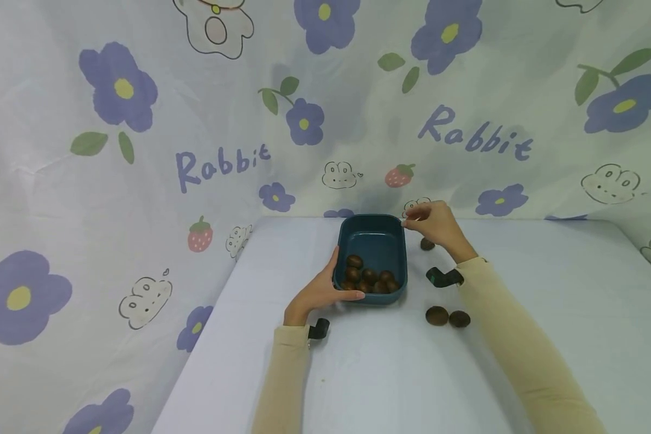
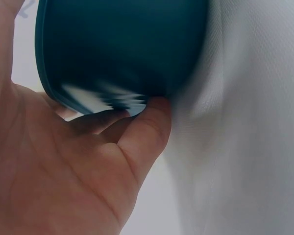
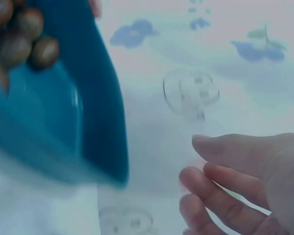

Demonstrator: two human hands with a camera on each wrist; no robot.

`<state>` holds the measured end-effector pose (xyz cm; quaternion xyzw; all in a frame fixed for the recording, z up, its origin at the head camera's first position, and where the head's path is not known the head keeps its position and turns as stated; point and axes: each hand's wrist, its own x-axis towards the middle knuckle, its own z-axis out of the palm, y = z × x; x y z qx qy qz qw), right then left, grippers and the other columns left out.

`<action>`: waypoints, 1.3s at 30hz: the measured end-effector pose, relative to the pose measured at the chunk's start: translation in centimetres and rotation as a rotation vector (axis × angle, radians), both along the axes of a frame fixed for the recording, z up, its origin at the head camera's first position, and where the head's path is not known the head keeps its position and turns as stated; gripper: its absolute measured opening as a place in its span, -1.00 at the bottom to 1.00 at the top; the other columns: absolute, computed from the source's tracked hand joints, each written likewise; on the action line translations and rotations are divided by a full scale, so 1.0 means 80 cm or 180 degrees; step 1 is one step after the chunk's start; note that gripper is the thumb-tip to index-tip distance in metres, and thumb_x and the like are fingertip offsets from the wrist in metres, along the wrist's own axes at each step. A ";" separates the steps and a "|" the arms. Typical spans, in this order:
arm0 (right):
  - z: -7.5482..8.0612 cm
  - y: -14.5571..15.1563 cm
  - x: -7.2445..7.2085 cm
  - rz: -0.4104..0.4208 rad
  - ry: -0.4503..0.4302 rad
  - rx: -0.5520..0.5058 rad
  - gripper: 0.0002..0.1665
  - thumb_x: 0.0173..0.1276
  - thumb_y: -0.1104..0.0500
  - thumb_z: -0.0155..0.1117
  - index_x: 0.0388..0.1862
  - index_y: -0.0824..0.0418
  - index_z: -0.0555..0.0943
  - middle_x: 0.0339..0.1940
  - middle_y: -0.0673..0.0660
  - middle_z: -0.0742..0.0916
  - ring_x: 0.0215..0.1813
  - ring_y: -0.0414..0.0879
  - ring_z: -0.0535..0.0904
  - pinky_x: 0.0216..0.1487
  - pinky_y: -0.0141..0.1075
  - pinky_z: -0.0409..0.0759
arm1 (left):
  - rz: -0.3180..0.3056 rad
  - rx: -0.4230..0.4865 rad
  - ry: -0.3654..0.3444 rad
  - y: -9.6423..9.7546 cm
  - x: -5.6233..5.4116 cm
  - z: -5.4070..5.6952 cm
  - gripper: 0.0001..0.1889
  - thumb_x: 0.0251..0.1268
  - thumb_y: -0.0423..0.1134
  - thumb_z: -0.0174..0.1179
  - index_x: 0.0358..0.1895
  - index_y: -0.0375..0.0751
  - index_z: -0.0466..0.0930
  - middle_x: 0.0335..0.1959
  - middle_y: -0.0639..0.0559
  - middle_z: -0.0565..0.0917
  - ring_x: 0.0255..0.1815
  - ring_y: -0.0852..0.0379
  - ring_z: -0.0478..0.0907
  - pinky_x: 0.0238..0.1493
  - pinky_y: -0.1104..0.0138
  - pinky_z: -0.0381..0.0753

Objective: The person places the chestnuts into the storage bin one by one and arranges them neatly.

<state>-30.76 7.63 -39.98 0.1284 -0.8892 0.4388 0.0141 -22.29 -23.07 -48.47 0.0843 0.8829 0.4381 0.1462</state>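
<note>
A dark teal rectangular container (image 1: 377,241) holds several round brown nuts (image 1: 369,276), gathered at its near end. My left hand (image 1: 325,289) grips the container at its near left corner, thumb along the near wall and the other fingers on the left side. In the left wrist view, its fingers curl round the teal wall (image 2: 122,49). Close by the far right corner is my right hand (image 1: 431,226). The right wrist view shows this hand (image 3: 235,181) apart from the container, fingers loosely bent and nothing between them.
One brown nut (image 1: 427,244) lies on the white table (image 1: 380,374) beneath the right hand. Two more nuts, a larger one (image 1: 437,316) and a smaller one (image 1: 459,319), lie side by side nearer the front. A patterned cloth (image 1: 358,132) hangs behind the table.
</note>
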 end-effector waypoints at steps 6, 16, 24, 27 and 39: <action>-0.019 0.050 -0.001 -0.0278 0.0059 0.0022 -0.57 0.45 0.12 0.38 0.18 0.36 0.69 0.12 0.41 0.75 0.14 0.29 0.67 0.17 0.15 0.65 | 0.0037 -0.0057 -0.0008 0.000 -0.001 -0.002 0.45 -0.13 0.46 0.52 0.65 0.48 -0.50 0.76 0.09 -0.19 0.75 -0.14 -0.07 0.61 -0.25 0.16; -0.060 0.111 -0.010 -0.0480 -0.0182 0.0095 -0.45 0.49 0.03 0.34 0.28 0.39 0.61 0.20 0.44 0.70 0.21 0.32 0.62 0.12 0.08 0.62 | 0.0038 -0.0038 -0.0014 0.001 0.000 -0.002 0.46 -0.13 0.45 0.52 0.65 0.46 -0.51 0.76 0.10 -0.18 0.75 -0.14 -0.06 0.61 -0.25 0.15; -0.086 0.134 -0.013 -0.0549 -0.0442 0.0127 -0.42 0.48 0.05 0.33 0.31 0.40 0.57 0.30 0.46 0.63 0.29 0.34 0.54 0.23 0.18 0.54 | 0.0010 -0.0038 0.0025 0.001 0.001 -0.001 0.44 -0.11 0.44 0.52 0.65 0.46 -0.50 0.76 0.08 -0.20 0.75 -0.14 -0.07 0.61 -0.25 0.15; -0.095 0.142 -0.014 -0.0541 -0.0568 0.0135 -0.39 0.46 0.05 0.34 0.35 0.40 0.55 0.37 0.47 0.57 0.35 0.36 0.49 0.29 0.20 0.53 | 0.0015 -0.0044 0.0029 0.001 0.000 -0.001 0.45 -0.11 0.44 0.52 0.65 0.45 -0.50 0.76 0.09 -0.20 0.75 -0.13 -0.08 0.62 -0.24 0.14; -0.112 0.151 -0.017 -0.0398 -0.0696 0.0324 -0.30 0.39 0.09 0.42 0.43 0.36 0.49 0.38 0.48 0.56 0.36 0.37 0.48 0.30 0.18 0.52 | 0.0044 -0.0019 -0.0001 0.002 -0.002 -0.004 0.46 -0.11 0.42 0.53 0.66 0.44 -0.50 0.76 0.09 -0.19 0.75 -0.13 -0.07 0.62 -0.24 0.14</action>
